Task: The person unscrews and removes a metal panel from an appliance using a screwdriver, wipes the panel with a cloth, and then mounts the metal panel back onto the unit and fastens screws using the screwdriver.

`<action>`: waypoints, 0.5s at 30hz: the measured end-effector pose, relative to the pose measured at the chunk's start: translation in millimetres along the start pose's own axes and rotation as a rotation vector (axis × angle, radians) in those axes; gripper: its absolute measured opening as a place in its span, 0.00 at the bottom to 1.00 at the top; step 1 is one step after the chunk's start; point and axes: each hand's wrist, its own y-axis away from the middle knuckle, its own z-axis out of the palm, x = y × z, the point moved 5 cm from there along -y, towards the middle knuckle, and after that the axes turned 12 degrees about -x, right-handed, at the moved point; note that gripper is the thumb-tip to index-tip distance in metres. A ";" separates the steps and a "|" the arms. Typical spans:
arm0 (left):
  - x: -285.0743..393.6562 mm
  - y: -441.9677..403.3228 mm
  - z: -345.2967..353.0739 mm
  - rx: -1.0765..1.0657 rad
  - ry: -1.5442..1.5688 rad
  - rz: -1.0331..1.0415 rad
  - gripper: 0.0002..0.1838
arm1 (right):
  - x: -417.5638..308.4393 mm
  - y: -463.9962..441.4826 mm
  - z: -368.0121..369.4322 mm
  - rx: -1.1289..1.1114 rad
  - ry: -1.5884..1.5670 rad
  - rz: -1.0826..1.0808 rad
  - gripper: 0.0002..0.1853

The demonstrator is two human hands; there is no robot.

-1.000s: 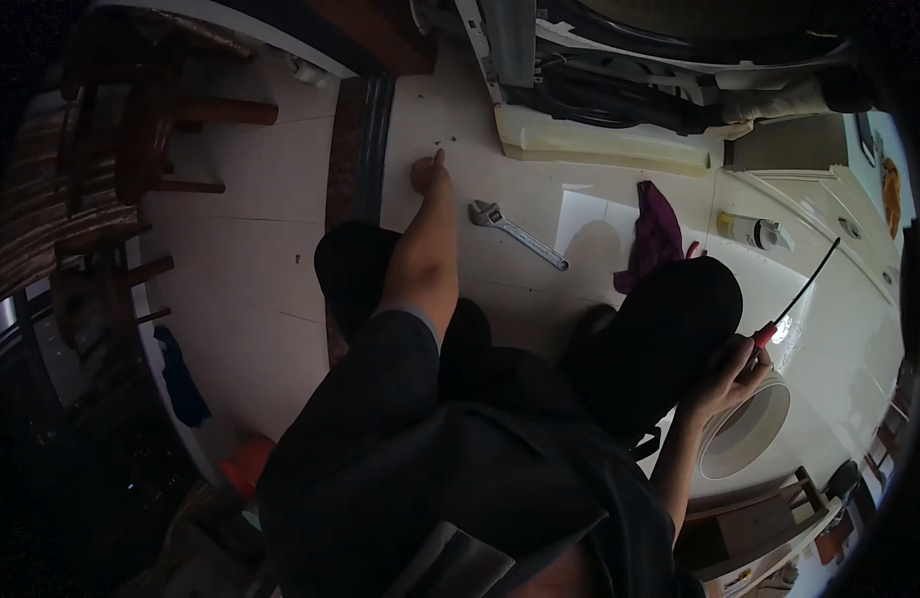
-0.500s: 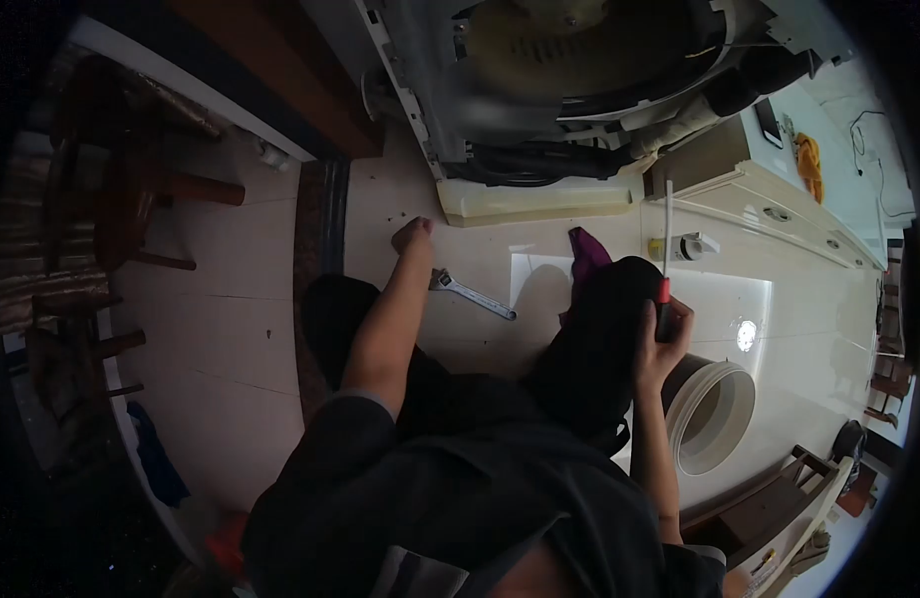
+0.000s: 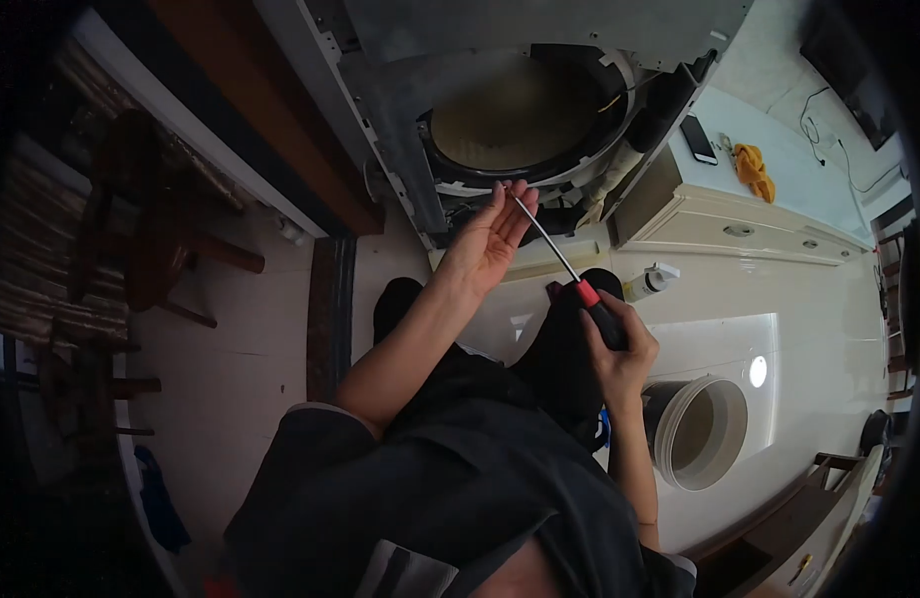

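Observation:
My right hand (image 3: 622, 349) is wrapped round the black-and-red handle of a screwdriver (image 3: 551, 242). Its long metal shaft points up and left toward my left hand (image 3: 485, 244). That hand is palm up, thumb and forefinger pinched at the screwdriver's tip, the other fingers loosely extended. Whatever small thing is between them is too small to make out. Both hands are in front of a washing machine (image 3: 380, 120) with its front panel off, showing the round drum opening (image 3: 520, 115) and hoses below. The machine's lower inside is partly behind my left hand.
A bucket-like cream container (image 3: 664, 439) lies on the tiled floor at right, near a spray bottle (image 3: 651, 283). A drawer cabinet (image 3: 769, 219) holds a phone (image 3: 699, 140) and an orange cloth (image 3: 754, 172). Wooden stools (image 3: 171, 254) stand at left, beyond the door frame (image 3: 330, 299).
My left hand has come up from the floor to the screwdriver's tip. My right hand has moved left and tilted the screwdriver leftward. The view has shifted; the adjustable wrench is now hidden.

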 end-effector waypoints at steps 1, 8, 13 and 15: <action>1.7 -1.8 7.6 -0.036 0.026 -0.006 0.12 | -0.5 1.2 -4.4 0.028 0.004 -0.002 0.15; 4.1 -11.5 32.2 -0.138 0.009 -0.076 0.12 | -20.9 -5.0 -15.9 0.108 0.032 -0.040 0.15; 21.8 -13.3 37.6 -0.244 -0.053 -0.072 0.12 | -41.1 -12.2 -17.5 0.074 0.074 -0.068 0.15; 27.1 -12.4 39.0 -0.276 -0.073 -0.022 0.12 | -47.7 -15.6 -17.5 0.050 0.033 -0.038 0.15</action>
